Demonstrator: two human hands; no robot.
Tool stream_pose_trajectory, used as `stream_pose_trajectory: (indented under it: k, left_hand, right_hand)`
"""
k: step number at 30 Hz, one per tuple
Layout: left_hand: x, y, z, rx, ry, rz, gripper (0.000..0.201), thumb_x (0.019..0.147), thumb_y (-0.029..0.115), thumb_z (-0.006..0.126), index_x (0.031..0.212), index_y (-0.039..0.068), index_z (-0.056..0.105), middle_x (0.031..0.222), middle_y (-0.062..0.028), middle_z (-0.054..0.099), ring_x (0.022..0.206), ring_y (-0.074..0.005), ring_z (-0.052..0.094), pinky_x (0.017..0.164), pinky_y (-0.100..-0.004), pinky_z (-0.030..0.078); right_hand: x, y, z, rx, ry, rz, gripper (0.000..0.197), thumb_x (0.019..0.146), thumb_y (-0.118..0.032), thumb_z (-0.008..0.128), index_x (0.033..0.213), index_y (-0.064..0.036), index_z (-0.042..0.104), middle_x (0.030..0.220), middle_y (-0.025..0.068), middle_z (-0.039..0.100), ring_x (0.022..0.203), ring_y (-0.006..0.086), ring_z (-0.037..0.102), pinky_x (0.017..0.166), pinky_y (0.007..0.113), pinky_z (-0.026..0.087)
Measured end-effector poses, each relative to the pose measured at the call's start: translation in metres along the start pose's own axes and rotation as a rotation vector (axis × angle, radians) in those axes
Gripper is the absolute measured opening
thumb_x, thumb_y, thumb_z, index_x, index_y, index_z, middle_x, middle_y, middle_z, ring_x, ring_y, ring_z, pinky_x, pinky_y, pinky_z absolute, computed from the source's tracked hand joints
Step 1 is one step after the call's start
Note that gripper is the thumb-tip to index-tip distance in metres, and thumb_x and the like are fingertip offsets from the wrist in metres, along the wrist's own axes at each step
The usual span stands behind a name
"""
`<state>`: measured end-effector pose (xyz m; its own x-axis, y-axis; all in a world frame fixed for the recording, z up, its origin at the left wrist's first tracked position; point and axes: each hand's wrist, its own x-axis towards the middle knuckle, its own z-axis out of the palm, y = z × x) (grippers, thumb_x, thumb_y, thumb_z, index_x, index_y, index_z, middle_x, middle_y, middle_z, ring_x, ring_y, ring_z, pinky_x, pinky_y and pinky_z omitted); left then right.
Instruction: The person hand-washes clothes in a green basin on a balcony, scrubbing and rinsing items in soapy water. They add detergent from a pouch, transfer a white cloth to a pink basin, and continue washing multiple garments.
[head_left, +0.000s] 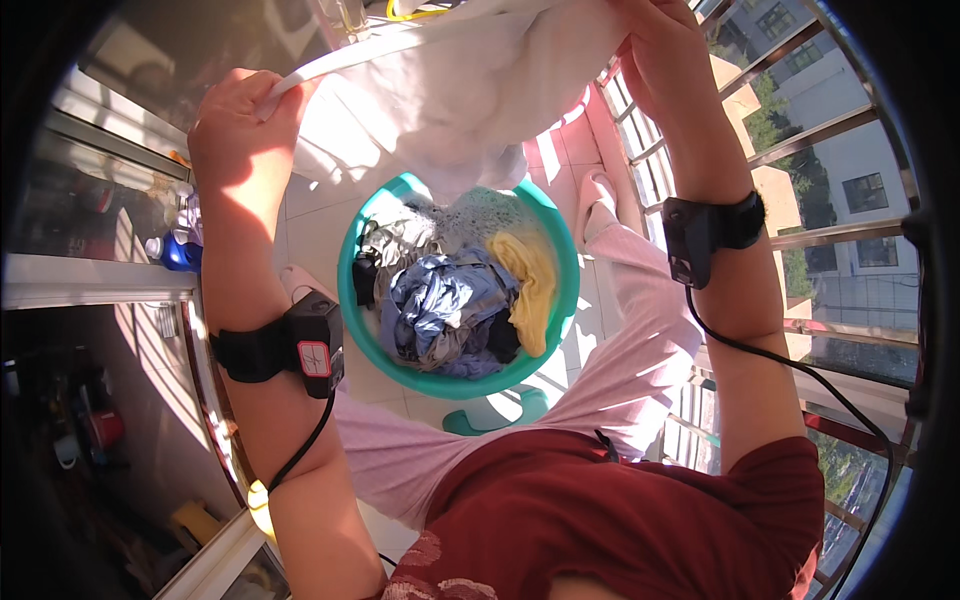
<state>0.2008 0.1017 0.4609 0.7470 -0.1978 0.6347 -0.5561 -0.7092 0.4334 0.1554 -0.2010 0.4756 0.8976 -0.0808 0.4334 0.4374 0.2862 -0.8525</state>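
Note:
A wet-looking white cloth [440, 95] is stretched between my two raised hands, above the far side of a green basin [350, 335]. My left hand [240, 125] pinches its left end by a rolled edge. At the upper right, my right hand [665, 65] grips the other end, its fingertips partly cut off by the picture's top. The cloth's lower part sags down to the basin's far rim. In the basin lie a blue garment [435, 290], a yellow cloth [530, 305], a grey-white garment [395, 243] and dark pieces, with soapy foam [490, 215] at the far side.
The basin stands on a tiled floor between my legs, with a turquoise piece [495, 412] at its near side. A blue bottle [180, 250] stands by a frame at left. Barred windows [800, 135] line the right. Cables hang from straps on both forearms.

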Motion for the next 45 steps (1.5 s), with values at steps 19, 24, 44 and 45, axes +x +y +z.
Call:
stream_pose_trajectory:
  k: [19, 24, 44, 45]
  left_hand:
    - [-0.247, -0.145, 0.333, -0.097, -1.039, -0.495, 0.087, 0.071, 0.006, 0.06, 0.146, 0.022, 0.018, 0.109, -0.02, 0.058, 0.105, -0.0392, 0.052, 0.088, -0.0452, 0.044]
    - [-0.26, -0.167, 0.381, -0.104, -1.348, -0.606, 0.085, 0.071, 0.011, 0.058, 0.147, 0.02, 0.019, 0.107, -0.0238, 0.061, 0.098, -0.0376, 0.059, 0.081, -0.0439, 0.047]
    - [-0.21, -0.133, 0.272, -0.158, -1.047, -0.4, 0.016, 0.081, 0.014, 0.057, 0.089, 0.003, 0.065, 0.087, -0.0208, 0.064, 0.082, -0.0371, 0.061, 0.071, -0.0444, 0.048]
    - [-0.19, -0.119, 0.252, -0.267, -0.964, -0.443, 0.016, 0.081, 0.014, 0.058, 0.09, 0.003, 0.065, 0.085, -0.0192, 0.064, 0.078, -0.0339, 0.062, 0.069, -0.0416, 0.048]
  right_hand:
    - [-0.19, 0.359, -0.085, -1.356, -0.522, 0.659, 0.064, 0.083, -0.021, 0.06, 0.14, -0.0319, 0.032, 0.152, 0.0031, 0.017, 0.14, 0.0359, 0.01, 0.107, 0.058, 0.023]
    - [-0.192, 0.398, -0.096, -1.45, -0.704, 0.713, 0.063, 0.083, -0.03, 0.061, 0.14, -0.0313, 0.033, 0.15, 0.0054, 0.022, 0.139, 0.0336, 0.016, 0.103, 0.06, 0.027]
    - [-0.141, 0.299, -0.078, -0.853, -0.277, 0.665, 0.021, 0.085, -0.014, 0.06, 0.103, -0.0033, 0.057, 0.091, 0.0187, 0.062, 0.083, 0.0387, 0.058, 0.069, 0.04, 0.047]
    - [-0.128, 0.278, -0.068, -0.826, -0.246, 0.612, 0.02, 0.085, -0.013, 0.06, 0.102, -0.0033, 0.057, 0.089, 0.0181, 0.062, 0.082, 0.0368, 0.059, 0.068, 0.039, 0.047]
